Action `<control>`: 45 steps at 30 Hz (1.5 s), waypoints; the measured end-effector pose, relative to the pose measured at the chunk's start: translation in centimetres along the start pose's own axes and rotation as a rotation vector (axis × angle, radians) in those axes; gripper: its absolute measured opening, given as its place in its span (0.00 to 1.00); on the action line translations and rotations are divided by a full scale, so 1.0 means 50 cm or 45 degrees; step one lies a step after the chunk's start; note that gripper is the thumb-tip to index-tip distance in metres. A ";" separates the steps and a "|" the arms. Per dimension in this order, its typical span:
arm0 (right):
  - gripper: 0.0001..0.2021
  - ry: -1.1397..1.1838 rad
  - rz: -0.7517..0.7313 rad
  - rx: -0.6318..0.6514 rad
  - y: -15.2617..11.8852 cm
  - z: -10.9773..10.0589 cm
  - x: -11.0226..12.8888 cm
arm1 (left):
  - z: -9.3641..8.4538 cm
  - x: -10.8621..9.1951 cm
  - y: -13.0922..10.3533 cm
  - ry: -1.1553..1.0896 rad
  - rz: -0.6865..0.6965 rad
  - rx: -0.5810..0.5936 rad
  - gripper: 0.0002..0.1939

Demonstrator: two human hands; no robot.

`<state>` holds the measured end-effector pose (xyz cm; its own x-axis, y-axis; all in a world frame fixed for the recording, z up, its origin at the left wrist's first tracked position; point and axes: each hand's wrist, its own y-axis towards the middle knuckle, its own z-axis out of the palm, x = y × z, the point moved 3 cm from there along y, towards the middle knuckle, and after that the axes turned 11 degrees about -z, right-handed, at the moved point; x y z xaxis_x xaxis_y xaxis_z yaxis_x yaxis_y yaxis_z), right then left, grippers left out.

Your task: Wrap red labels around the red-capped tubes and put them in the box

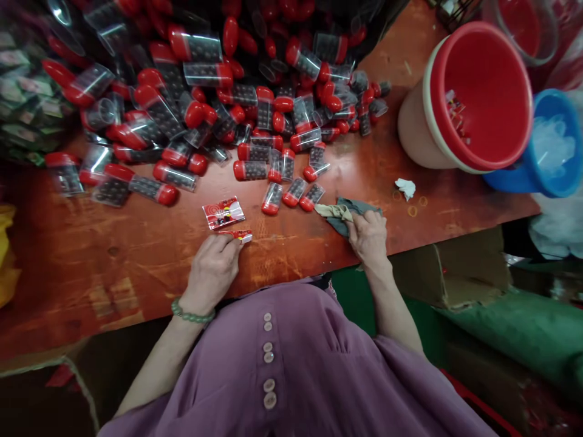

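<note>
My left hand (214,267), with a green bead bracelet at the wrist, pinches a small red printed packet (243,235) near the table's front edge. Just beyond it lies a flat red printed card or packet (224,212). My right hand (370,235) has its fingers closed on a dark green cloth (339,226) with a pale beige strip of cloth (334,211) across it. Several clear cases with red caps and dark contents (272,198) lie between and beyond my hands, part of a large pile (255,109).
A red bucket (487,97) with small items inside, set in a pale bucket (416,130), stands at the right. Beside it is a blue basin (553,142). White scrap (405,188) and rubber bands (412,211) lie on the wooden table (150,267).
</note>
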<state>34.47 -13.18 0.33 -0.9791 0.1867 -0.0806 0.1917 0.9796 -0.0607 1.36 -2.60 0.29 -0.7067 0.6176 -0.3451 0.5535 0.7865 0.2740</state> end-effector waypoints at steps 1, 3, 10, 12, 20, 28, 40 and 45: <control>0.18 0.007 -0.022 -0.045 0.001 0.000 -0.004 | -0.002 -0.003 0.000 0.014 -0.005 0.017 0.06; 0.21 0.008 -0.039 -0.101 0.004 -0.006 -0.014 | -0.005 -0.007 0.000 0.023 -0.023 0.038 0.06; 0.22 0.256 -0.121 0.017 0.007 -0.039 -0.048 | 0.010 0.003 -0.010 -0.125 -0.136 -0.001 0.08; 0.21 0.267 -0.150 0.103 0.003 -0.053 -0.053 | 0.010 0.002 -0.011 -0.171 -0.166 0.001 0.07; 0.17 -0.012 -0.178 0.015 0.068 -0.130 0.037 | 0.007 -0.002 -0.007 -0.167 -0.220 0.086 0.09; 0.20 0.196 -0.914 0.145 0.206 -0.097 0.255 | -0.022 0.028 -0.004 -0.836 -0.592 0.024 0.03; 0.15 0.843 -1.037 0.184 0.164 -0.122 0.295 | -0.049 0.059 -0.022 -1.155 -0.828 0.012 0.03; 0.16 0.937 -1.241 0.280 0.130 -0.152 0.322 | -0.061 0.054 -0.021 -1.096 -0.759 0.017 0.04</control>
<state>19.46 -3.25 6.18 -0.5106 -0.5448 0.6651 -0.6996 0.7130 0.0469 -2.45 -1.75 1.80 -0.3168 -0.0811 -0.9450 0.2270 0.9609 -0.1586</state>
